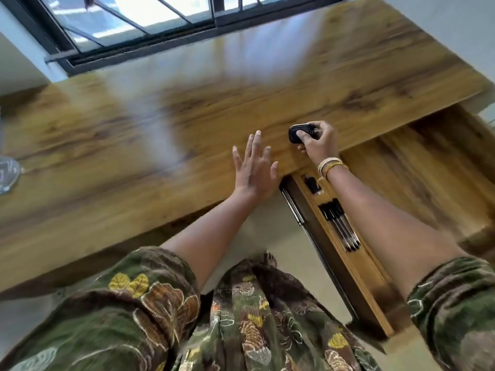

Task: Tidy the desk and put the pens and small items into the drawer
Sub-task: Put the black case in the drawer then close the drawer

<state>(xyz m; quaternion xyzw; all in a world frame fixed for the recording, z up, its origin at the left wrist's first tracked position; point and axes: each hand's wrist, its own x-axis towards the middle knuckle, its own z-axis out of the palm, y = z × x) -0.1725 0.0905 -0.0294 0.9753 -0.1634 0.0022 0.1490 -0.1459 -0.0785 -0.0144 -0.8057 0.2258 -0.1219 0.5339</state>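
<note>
My right hand grips a small black rounded case on the wooden desk, close to its front edge. My left hand hovers flat over the desk just left of it, fingers spread and holding nothing. Below the desk edge the drawer stands pulled out under my right forearm. Several black-capped pens lie side by side inside it. A small black item lies at the drawer's far end.
A window with a dark frame runs along the back of the desk. A clear glass object sits at the desk's left edge. The drawer's metal rail shows on its left. The view is motion-blurred.
</note>
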